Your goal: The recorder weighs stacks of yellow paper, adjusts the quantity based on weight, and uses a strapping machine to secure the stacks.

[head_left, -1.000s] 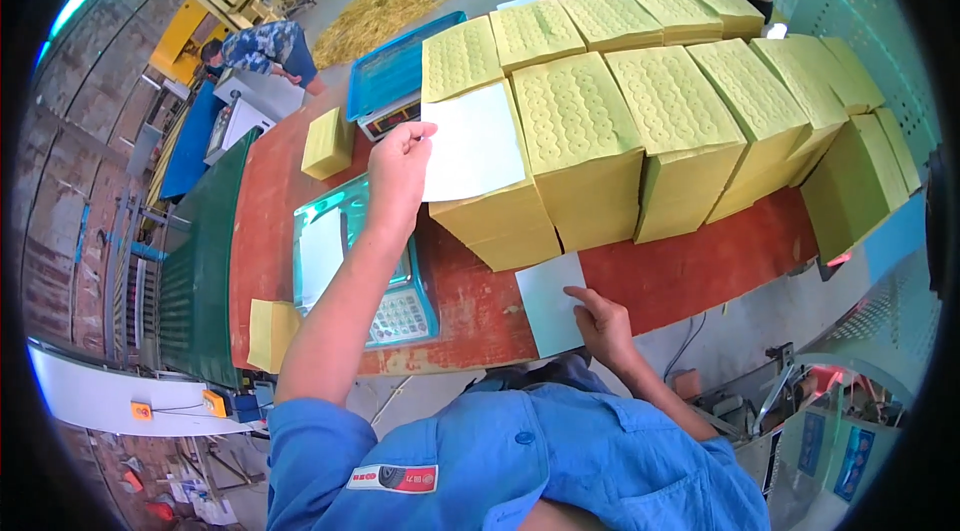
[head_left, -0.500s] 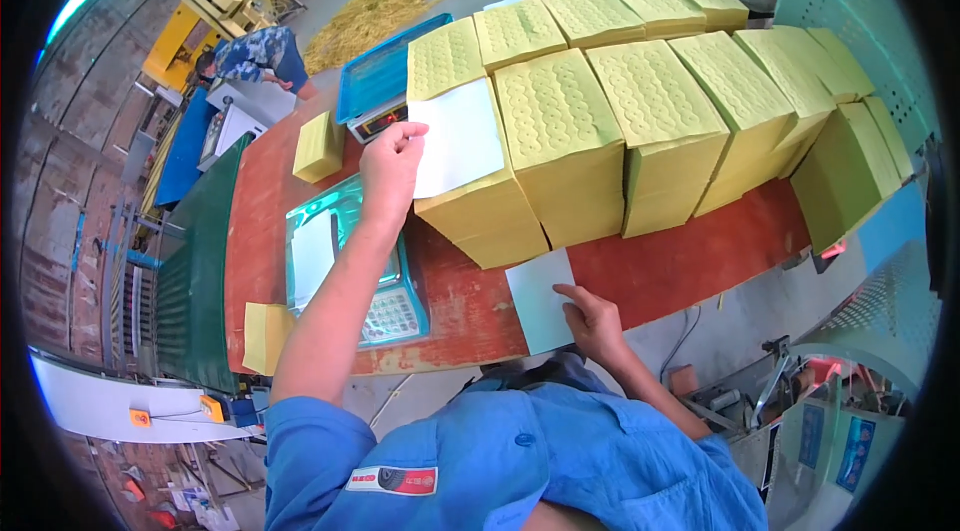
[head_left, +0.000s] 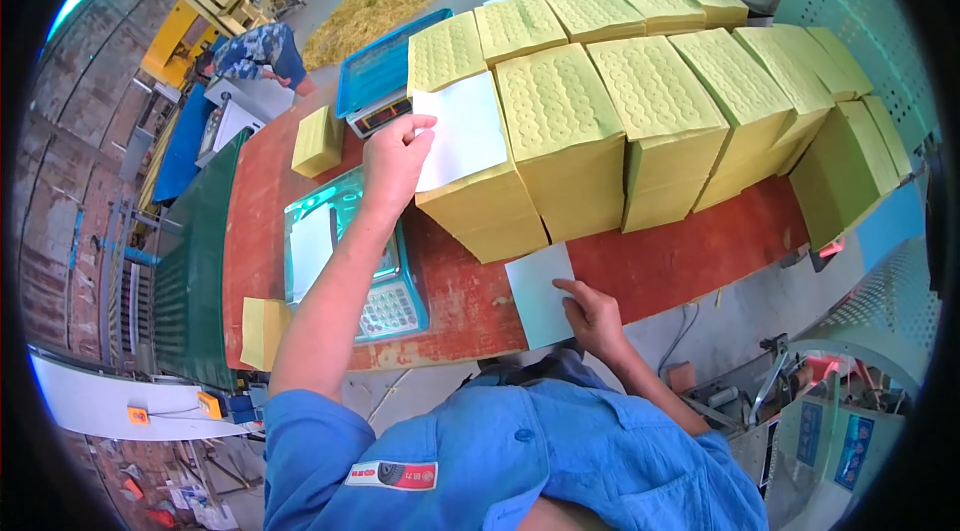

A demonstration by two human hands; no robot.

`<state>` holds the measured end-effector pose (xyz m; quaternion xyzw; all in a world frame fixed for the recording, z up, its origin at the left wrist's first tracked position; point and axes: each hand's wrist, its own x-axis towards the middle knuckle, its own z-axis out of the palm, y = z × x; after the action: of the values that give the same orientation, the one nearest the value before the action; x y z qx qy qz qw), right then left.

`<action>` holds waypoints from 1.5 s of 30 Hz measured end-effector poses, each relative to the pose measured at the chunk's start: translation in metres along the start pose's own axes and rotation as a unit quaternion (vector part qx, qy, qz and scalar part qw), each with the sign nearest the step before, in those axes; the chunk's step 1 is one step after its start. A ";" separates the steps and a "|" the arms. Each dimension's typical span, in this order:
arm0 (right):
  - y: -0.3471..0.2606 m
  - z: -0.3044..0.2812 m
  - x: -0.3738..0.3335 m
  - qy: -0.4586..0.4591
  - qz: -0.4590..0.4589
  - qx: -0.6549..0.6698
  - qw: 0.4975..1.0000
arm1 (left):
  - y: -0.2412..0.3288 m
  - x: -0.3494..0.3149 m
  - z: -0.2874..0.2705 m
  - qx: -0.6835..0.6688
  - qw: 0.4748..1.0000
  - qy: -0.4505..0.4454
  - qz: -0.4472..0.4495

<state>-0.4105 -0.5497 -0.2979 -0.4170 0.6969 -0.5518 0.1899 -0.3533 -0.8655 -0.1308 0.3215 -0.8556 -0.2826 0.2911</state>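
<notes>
My left hand (head_left: 396,156) is closed at the left edge of a white sheet of paper (head_left: 462,136), pinching it between thumb and fingers. That sheet lies over the top of the nearest left stack of yellow embossed paper (head_left: 480,211). At the table's front edge, my right hand (head_left: 594,319) grips a second white sheet (head_left: 538,296) by its right side. Its index finger rests on the sheet's face, and the remaining fingers are partly hidden. A teal scale with a keypad (head_left: 390,311) sits beneath my left forearm, another white sheet (head_left: 311,256) on it.
More yellow paper stacks (head_left: 660,121) stand in two rows across the red table (head_left: 465,306). A blue-trayed scale (head_left: 385,76) and a small yellow block (head_left: 318,143) are at the far left. A yellow piece (head_left: 262,334) lies near left. Other people (head_left: 255,56) work beyond the table.
Almost nothing differs. My left hand has shifted very slightly along with the view, and both hands keep their sheets in about the same places.
</notes>
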 end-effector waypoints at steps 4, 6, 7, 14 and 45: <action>0.000 -0.002 0.001 -0.005 0.017 0.001 1.000 | 0.011 -0.002 -0.002 0.006 1.000 -0.019 -0.019; 0.002 -0.001 0.001 -0.006 0.015 0.000 1.000 | 0.017 -0.003 -0.004 0.059 0.998 -0.024 -0.022; 0.002 0.000 0.001 -0.007 0.012 0.000 1.000 | 0.016 -0.001 -0.006 0.060 0.998 -0.023 -0.023; -0.001 -0.001 0.002 -0.005 0.009 -0.008 1.000 | 0.017 0.019 -0.030 0.174 0.977 -0.125 -0.002; -0.001 -0.026 -0.021 -0.008 0.153 0.054 0.987 | 0.020 0.030 0.030 0.206 0.932 -0.231 0.187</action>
<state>-0.4165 -0.5173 -0.2929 -0.2985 0.7201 -0.5498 0.3000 -0.4002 -0.8658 -0.1279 0.1348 -0.9833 -0.1066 0.0605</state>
